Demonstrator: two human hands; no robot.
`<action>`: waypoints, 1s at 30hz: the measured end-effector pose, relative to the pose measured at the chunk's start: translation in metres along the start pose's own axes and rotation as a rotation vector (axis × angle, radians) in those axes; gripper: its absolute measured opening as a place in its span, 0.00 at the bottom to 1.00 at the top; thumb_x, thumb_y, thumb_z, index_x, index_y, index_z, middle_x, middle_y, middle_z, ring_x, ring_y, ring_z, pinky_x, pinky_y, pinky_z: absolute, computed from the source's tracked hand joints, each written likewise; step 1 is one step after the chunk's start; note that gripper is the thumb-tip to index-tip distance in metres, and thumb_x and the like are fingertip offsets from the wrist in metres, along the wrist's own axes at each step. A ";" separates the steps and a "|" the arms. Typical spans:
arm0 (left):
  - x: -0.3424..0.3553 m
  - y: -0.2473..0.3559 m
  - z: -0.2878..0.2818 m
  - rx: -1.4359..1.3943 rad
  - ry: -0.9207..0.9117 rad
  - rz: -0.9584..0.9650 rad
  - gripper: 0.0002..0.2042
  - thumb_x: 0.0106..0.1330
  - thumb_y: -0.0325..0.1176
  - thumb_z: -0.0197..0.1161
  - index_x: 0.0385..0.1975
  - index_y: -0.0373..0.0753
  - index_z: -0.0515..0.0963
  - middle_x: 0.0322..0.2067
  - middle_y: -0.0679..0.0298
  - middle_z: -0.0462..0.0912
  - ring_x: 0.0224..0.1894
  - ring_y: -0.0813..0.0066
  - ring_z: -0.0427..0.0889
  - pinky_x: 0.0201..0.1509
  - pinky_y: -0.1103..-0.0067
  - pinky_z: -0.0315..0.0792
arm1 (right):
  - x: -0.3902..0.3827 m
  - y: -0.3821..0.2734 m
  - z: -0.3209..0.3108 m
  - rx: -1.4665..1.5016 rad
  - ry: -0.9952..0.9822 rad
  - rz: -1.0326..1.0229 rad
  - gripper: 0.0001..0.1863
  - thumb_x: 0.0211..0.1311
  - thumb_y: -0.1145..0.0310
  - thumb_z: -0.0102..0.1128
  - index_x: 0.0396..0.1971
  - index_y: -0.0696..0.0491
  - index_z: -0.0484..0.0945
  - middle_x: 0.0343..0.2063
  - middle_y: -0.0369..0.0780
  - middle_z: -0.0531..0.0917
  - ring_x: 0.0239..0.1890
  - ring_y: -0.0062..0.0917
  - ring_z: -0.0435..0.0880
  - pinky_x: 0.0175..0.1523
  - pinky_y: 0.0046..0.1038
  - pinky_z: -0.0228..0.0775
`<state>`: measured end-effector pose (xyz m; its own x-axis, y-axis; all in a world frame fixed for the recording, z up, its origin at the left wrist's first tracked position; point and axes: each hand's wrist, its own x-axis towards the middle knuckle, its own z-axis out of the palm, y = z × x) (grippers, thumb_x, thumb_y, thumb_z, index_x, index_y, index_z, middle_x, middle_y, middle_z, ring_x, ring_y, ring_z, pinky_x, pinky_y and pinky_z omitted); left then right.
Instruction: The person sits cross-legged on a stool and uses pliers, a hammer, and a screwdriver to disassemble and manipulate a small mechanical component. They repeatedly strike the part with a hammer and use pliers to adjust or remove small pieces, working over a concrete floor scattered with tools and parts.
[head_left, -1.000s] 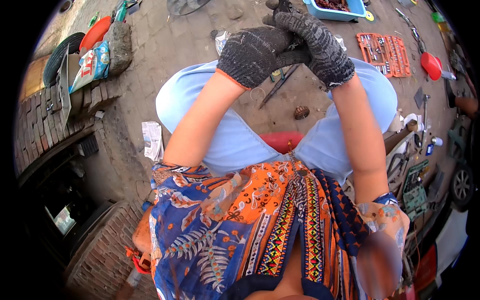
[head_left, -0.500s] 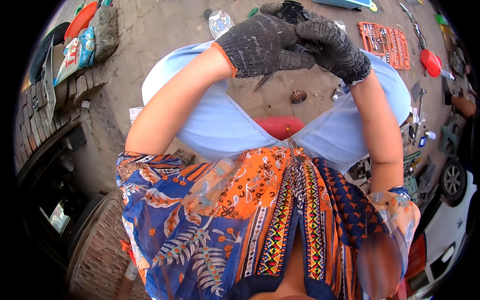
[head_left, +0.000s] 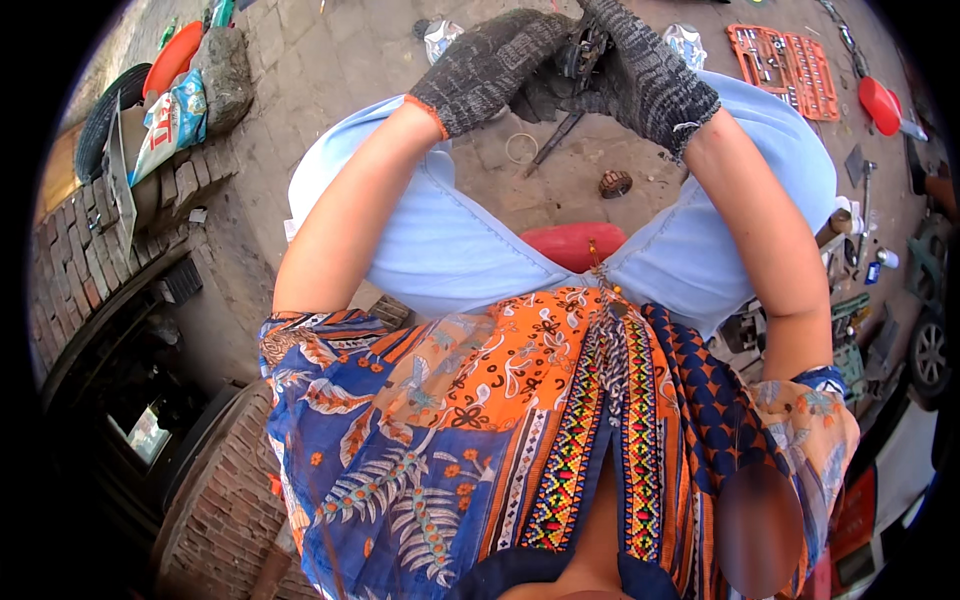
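Observation:
My left hand (head_left: 490,70), in a dark grey knitted glove with an orange cuff, is closed at the left side of a black metal part (head_left: 584,52). My right hand (head_left: 655,88), gloved alike, grips the same part from the right. Both hands are raised between my knees, near the top of the view. The fingers hide much of the part, so its full shape does not show. Below the hands a thin dark rod (head_left: 554,144) slants over the ground. Beside it lies a pale thin ring (head_left: 521,148), and farther right a brown ridged round piece (head_left: 615,183).
An orange socket set case (head_left: 785,70) lies open at the far right. Near it are a red scoop-like object (head_left: 880,105) and a long wrench (head_left: 866,215). At the left, a white and blue bag (head_left: 172,122) leans by stacked bricks. A red seat (head_left: 572,245) shows between my legs.
Both hands have moved slightly up in the view, and the right hand's fingers now point more upward along the part. The rod and ring below have come more into sight.

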<state>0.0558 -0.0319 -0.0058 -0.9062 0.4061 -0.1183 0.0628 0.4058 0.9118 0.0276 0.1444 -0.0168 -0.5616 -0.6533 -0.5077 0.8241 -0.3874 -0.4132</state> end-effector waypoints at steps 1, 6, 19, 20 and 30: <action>-0.003 -0.026 -0.001 0.333 0.034 0.253 0.18 0.63 0.34 0.50 0.53 0.41 0.69 0.42 0.56 0.77 0.37 0.64 0.78 0.39 0.74 0.73 | 0.001 -0.001 0.007 0.032 -0.013 0.033 0.23 0.61 0.48 0.52 0.39 0.56 0.74 0.31 0.43 0.79 0.34 0.33 0.79 0.41 0.37 0.75; 0.002 -0.017 0.003 0.442 -0.070 0.339 0.14 0.65 0.33 0.50 0.49 0.45 0.72 0.30 0.61 0.78 0.26 0.70 0.77 0.28 0.75 0.72 | 0.007 0.001 -0.008 -0.009 0.008 -0.052 0.22 0.62 0.49 0.52 0.38 0.55 0.75 0.30 0.42 0.79 0.33 0.30 0.79 0.40 0.32 0.75; -0.007 0.021 0.011 0.217 0.405 0.161 0.12 0.65 0.33 0.50 0.44 0.37 0.74 0.32 0.62 0.79 0.24 0.76 0.77 0.30 0.80 0.72 | 0.005 -0.014 0.015 -0.162 -0.009 -0.472 0.24 0.66 0.50 0.45 0.52 0.53 0.66 0.39 0.38 0.76 0.40 0.25 0.78 0.44 0.28 0.74; -0.007 0.027 0.011 0.365 0.458 0.328 0.13 0.62 0.34 0.54 0.45 0.40 0.74 0.35 0.61 0.79 0.29 0.72 0.78 0.34 0.77 0.73 | 0.005 -0.016 0.012 -0.112 0.016 -0.411 0.24 0.66 0.49 0.45 0.50 0.53 0.67 0.38 0.38 0.76 0.39 0.25 0.78 0.43 0.29 0.75; -0.002 0.024 0.008 0.728 0.437 0.567 0.18 0.55 0.32 0.58 0.47 0.46 0.75 0.43 0.61 0.78 0.43 0.61 0.77 0.47 0.70 0.73 | 0.002 -0.014 0.000 -0.112 0.045 -0.154 0.20 0.63 0.50 0.49 0.44 0.51 0.72 0.38 0.37 0.77 0.38 0.24 0.77 0.40 0.30 0.75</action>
<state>0.0629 -0.0166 0.0135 -0.7284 0.4182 0.5427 0.6370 0.7052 0.3114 0.0150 0.1487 -0.0121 -0.6850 -0.5611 -0.4647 0.7165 -0.4037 -0.5689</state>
